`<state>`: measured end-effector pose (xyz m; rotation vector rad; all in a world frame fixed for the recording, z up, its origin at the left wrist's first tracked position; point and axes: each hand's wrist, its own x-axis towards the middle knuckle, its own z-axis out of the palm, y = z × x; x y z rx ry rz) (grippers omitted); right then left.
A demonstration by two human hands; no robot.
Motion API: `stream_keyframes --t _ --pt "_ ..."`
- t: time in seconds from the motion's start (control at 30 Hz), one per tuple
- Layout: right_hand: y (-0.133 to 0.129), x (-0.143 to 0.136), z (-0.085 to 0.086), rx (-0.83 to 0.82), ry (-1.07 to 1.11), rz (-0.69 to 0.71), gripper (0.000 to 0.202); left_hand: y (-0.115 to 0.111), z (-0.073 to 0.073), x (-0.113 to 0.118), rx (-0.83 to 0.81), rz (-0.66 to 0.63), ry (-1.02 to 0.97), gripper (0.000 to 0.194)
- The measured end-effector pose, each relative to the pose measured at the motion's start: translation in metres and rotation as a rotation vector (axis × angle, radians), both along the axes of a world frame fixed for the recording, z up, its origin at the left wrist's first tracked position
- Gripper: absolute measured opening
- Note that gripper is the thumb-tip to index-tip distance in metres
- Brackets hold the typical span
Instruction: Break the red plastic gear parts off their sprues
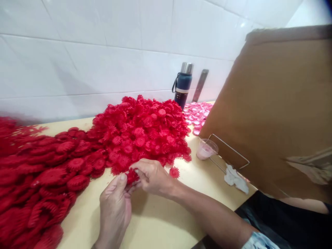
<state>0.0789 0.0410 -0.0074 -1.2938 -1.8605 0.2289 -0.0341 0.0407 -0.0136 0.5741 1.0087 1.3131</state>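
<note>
Both hands meet over the front of a pale yellow table [160, 214]. My left hand [115, 200] is closed, its thumb pressing on a red flower-shaped piece [132, 176] with fringed petals. From the right, my right hand [150, 174] pinches the same piece; its fingertips partly cover it. Just beyond the hands rises a heap of red fringed flower pieces [145, 131]. One loose red flower piece [174, 172] lies right of my right hand. Thicker, stacked red flower pieces [54, 173] spread out to the left of my left hand.
A blue flask [183, 84] stands behind the heap, near pink-and-white pieces [198, 114] and a dark upright strip [201, 84]. To the right are a clear plastic cup [206, 150], a wire stand [230, 150], a crumpled tissue [235, 178] and a large cardboard sheet [275, 110].
</note>
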Motion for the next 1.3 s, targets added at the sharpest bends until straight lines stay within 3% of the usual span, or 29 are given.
stream_keyframes --t 0.1,0.17,0.23,0.33,0.43,0.53,0.6,0.7,0.77,0.97,1.3 --pt "0.003 0.007 -0.001 0.074 0.026 0.070 0.030 0.000 -0.001 -0.003 0.036 0.016 -0.025 0.019" --pt "0.009 0.021 0.002 0.111 0.079 0.003 0.031 0.001 -0.002 -0.007 0.056 0.038 -0.042 0.018" --pt "0.017 0.042 0.006 0.168 0.062 -0.176 0.036 0.000 -0.002 -0.011 0.074 0.032 -0.058 0.019" --pt "0.028 0.075 0.010 0.270 -0.144 -0.434 0.041 -0.002 -0.002 -0.012 0.089 -0.042 -0.070 0.021" --pt "0.032 0.091 0.011 0.211 -0.300 -0.504 0.039 -0.004 -0.002 -0.011 0.089 -0.072 -0.077 0.023" --pt "0.026 0.078 0.012 0.197 -0.249 -0.420 0.030 -0.005 -0.002 -0.010 0.083 -0.079 -0.083 0.021" --pt "0.019 0.057 0.012 0.145 -0.107 -0.242 0.025 -0.005 -0.003 -0.008 0.095 -0.091 -0.072 0.020" --pt "0.012 0.025 0.004 -0.133 0.096 0.093 0.020 -0.006 -0.004 -0.006 0.135 -0.127 -0.049 0.017" --pt "0.010 0.012 -0.003 -0.288 0.202 0.201 0.011 -0.008 -0.004 -0.005 0.154 -0.150 -0.046 0.016" --pt "0.006 0.008 -0.007 -0.341 0.316 0.269 0.008 -0.011 -0.005 -0.002 0.135 -0.121 -0.055 0.015" --pt "0.001 -0.003 -0.004 0.001 0.110 0.134 0.019 -0.008 -0.002 -0.006 0.210 -0.102 -0.052 0.012"
